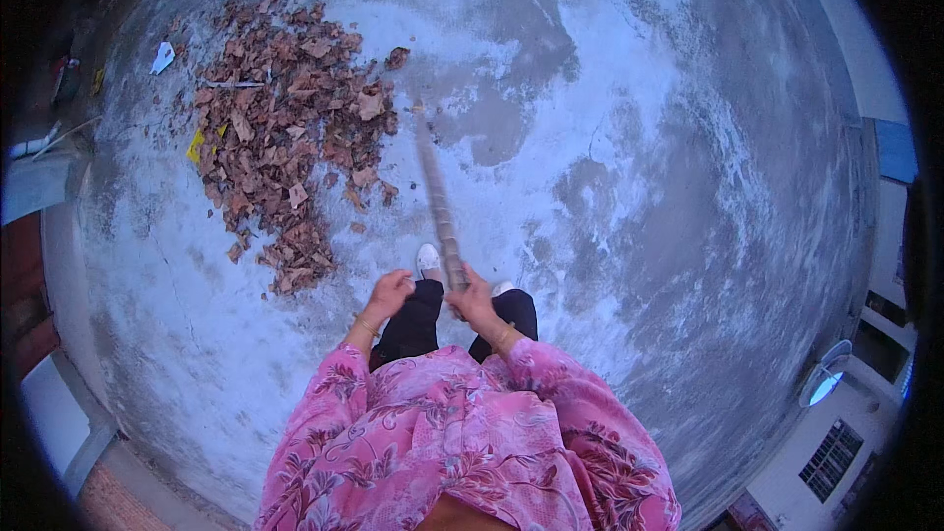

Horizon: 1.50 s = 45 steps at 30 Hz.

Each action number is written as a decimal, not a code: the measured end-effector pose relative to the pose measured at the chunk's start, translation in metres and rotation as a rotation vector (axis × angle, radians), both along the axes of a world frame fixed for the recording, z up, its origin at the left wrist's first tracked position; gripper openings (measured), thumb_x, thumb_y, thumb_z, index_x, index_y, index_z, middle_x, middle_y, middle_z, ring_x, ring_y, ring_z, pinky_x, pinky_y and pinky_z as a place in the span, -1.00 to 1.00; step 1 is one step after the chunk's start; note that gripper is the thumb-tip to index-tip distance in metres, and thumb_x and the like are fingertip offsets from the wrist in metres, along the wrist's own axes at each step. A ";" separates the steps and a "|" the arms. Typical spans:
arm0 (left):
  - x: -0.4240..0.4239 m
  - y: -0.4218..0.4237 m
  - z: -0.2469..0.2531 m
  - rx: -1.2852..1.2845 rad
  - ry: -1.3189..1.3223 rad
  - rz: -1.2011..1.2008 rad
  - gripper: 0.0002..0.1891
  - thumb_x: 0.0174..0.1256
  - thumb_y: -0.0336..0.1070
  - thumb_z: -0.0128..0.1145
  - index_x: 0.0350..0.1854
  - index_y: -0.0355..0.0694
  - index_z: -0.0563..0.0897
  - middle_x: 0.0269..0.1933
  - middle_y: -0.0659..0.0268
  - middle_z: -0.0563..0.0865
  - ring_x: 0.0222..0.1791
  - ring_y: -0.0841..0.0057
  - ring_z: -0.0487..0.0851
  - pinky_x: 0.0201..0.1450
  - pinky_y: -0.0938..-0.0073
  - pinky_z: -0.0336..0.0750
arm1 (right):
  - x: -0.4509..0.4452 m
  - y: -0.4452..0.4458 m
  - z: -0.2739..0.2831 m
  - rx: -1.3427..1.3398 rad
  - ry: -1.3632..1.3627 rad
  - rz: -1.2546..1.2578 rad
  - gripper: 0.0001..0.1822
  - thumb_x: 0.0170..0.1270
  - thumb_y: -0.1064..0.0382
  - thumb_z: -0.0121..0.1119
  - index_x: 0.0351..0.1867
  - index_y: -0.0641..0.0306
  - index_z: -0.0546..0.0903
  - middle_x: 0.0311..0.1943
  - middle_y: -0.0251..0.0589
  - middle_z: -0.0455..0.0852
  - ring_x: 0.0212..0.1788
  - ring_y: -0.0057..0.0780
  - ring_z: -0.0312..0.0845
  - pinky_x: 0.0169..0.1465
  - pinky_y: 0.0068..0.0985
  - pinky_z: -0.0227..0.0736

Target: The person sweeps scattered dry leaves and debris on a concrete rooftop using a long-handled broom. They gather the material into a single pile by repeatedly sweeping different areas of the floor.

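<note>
My right hand (476, 302) grips the near end of a long brown pole (440, 214) with ring-like joints, like bamboo. The pole slants up and slightly left from my grip, and its far part is blurred by motion. My left hand (389, 296) is held in front of my left leg, fingers loosely bent, with nothing seen in it. Left of the pole, a broad heap of dry brown leaves (284, 125) lies on the concrete ground (649, 251). Yellow scraps (195, 147) and a thin pale strip (233, 84) lie among the leaves.
A white scrap (163, 57) lies beyond the heap at upper left. My white shoe (428, 258) stands close to the pole. A satellite dish (826, 376) and a building wall with a barred window (831, 459) show at lower right. Brickwork (110, 494) edges the lower left.
</note>
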State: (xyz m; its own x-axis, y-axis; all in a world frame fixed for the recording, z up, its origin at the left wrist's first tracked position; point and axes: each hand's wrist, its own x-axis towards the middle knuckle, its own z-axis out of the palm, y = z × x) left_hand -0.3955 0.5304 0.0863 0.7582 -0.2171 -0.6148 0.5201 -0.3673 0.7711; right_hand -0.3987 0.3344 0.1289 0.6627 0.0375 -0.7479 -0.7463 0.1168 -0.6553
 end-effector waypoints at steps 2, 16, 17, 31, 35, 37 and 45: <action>0.007 -0.017 0.008 -0.009 -0.008 -0.095 -0.69 0.00 -0.30 0.05 -0.19 -0.34 0.51 -0.38 0.17 0.61 -0.37 0.47 0.55 -0.23 0.52 0.42 | 0.004 -0.024 -0.016 -0.051 0.074 -0.151 -0.43 -0.20 0.51 0.12 -0.01 0.27 0.31 -0.67 -0.31 0.41 -0.76 -0.55 0.32 -0.77 -0.54 0.24; 0.014 -0.041 0.005 0.175 -0.024 -0.023 -0.72 -0.03 -0.32 0.07 -0.25 -0.34 0.52 -0.36 0.10 0.60 -0.33 0.37 0.57 -0.22 0.48 0.43 | 0.135 -0.005 -0.055 0.318 0.234 -0.032 -0.61 -0.29 0.45 0.20 -0.29 0.43 0.43 -0.71 -0.21 0.46 -0.82 -0.48 0.34 -0.79 -0.50 0.21; 0.024 -0.052 0.006 0.174 0.014 -0.020 -0.72 -0.03 -0.33 0.06 -0.24 -0.34 0.52 -0.36 0.11 0.61 -0.33 0.38 0.57 -0.22 0.48 0.43 | 0.155 -0.017 -0.047 0.398 0.209 -0.010 -0.57 -0.29 0.45 0.20 -0.24 0.43 0.42 -0.71 -0.20 0.46 -0.84 -0.49 0.32 -0.80 -0.51 0.21; 0.145 -0.168 0.019 0.166 -0.008 -0.125 -0.70 0.01 -0.31 0.04 -0.20 -0.34 0.51 -0.31 0.13 0.61 -0.27 0.41 0.56 -0.17 0.50 0.41 | 0.151 -0.332 -0.033 -0.386 0.041 0.059 -0.44 -0.26 0.36 0.20 -0.07 0.33 0.40 -0.63 -0.22 0.51 -0.67 -0.50 0.41 -0.61 -0.48 0.36; 0.165 -0.173 0.028 0.175 -0.041 -0.087 -0.70 -0.01 -0.30 0.06 -0.21 -0.34 0.52 -0.29 0.12 0.60 -0.27 0.37 0.56 -0.17 0.48 0.41 | 0.175 -0.393 -0.074 -0.223 0.277 -0.366 -0.77 -0.18 0.41 0.15 -0.42 0.36 0.42 -0.72 -0.22 0.43 -0.77 -0.43 0.35 -0.75 -0.43 0.29; 0.169 -0.169 0.024 0.154 -0.013 -0.041 -0.69 -0.02 -0.29 0.08 -0.20 -0.33 0.51 -0.31 0.13 0.61 -0.29 0.38 0.56 -0.17 0.49 0.42 | 0.206 -0.386 -0.077 -0.134 0.361 -0.522 -0.86 -0.14 0.43 0.12 -0.53 0.35 0.39 -0.74 -0.23 0.40 -0.79 -0.42 0.32 -0.77 -0.44 0.27; 0.217 -0.121 0.005 0.128 0.000 0.001 -0.70 -0.02 -0.30 0.07 -0.20 -0.30 0.52 -0.34 0.14 0.61 -0.30 0.39 0.57 -0.21 0.51 0.42 | 0.277 -0.191 -0.117 -0.175 0.176 -0.137 -0.85 -0.22 0.43 0.22 -0.56 0.25 0.49 -0.67 -0.27 0.45 -0.70 -0.45 0.39 -0.68 -0.42 0.30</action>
State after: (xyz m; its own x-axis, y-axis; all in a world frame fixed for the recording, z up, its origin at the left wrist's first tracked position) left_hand -0.1783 0.4094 0.0916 0.7582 -0.1360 -0.6376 0.5205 -0.4627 0.7176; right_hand -0.1213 0.1438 0.0114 0.5123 -0.1832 -0.8390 -0.8352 0.1212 -0.5364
